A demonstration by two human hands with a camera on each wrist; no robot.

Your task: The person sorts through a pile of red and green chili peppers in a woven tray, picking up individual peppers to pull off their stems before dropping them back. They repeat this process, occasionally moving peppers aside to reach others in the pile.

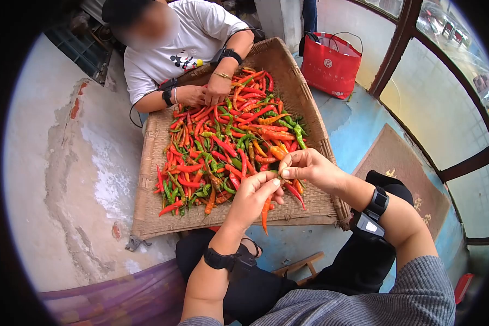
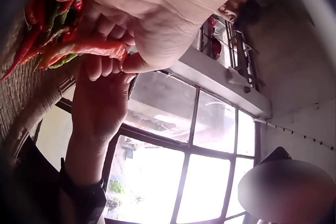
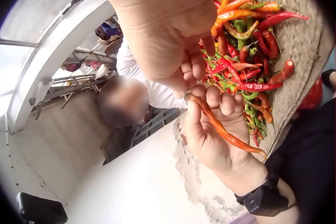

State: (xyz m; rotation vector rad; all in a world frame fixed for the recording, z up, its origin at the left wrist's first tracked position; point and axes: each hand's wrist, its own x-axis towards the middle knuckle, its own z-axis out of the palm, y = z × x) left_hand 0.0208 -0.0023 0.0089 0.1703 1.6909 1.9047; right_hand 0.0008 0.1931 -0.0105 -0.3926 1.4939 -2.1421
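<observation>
An orange-red chili pepper (image 3: 226,133), long and slightly twisted, hangs from my left hand (image 1: 251,200). The thumb and fingers of that hand pinch it close to its top, and its tip points down across the palm in the right wrist view. My right hand (image 1: 312,168) meets the left at the pepper's stem end, thumb and forefinger pinching there; the fingertips mostly hide the stem. Both hands are over the near right part of a woven tray (image 1: 145,204), above a heap of red, orange and green chili peppers (image 1: 217,146).
Across the tray, another person's hands (image 1: 214,91) work at the heap's far edge. A red bag (image 1: 331,65) stands on the floor beyond the tray's right side. A brown mat (image 1: 402,174) lies to the right, a wooden stool (image 1: 299,267) below, and a cracked wall (image 1: 65,152) rises at left.
</observation>
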